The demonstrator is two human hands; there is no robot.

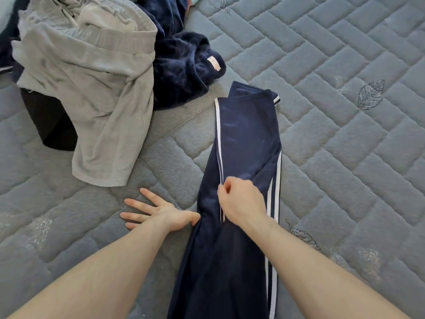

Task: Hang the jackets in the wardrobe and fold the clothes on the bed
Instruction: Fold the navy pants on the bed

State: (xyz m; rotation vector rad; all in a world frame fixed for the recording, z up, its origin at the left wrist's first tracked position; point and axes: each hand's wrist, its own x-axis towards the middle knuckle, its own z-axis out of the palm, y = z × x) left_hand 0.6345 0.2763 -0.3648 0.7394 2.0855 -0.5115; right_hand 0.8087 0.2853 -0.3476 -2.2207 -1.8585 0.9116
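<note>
Pinching navy track pants [246,139] | right hand [241,201] mid-leg | left hand [158,212] beside

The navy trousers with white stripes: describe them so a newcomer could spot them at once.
On the grey quilted bed, look right of the clothes pile. The navy trousers lie stretched out flat and long under the right hand. Only they carry white side stripes; the neighbouring fuzzy navy garment is crumpled and plain.

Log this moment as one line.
navy track pants flat on bed | right hand pinches them | left hand open at edge
</note>
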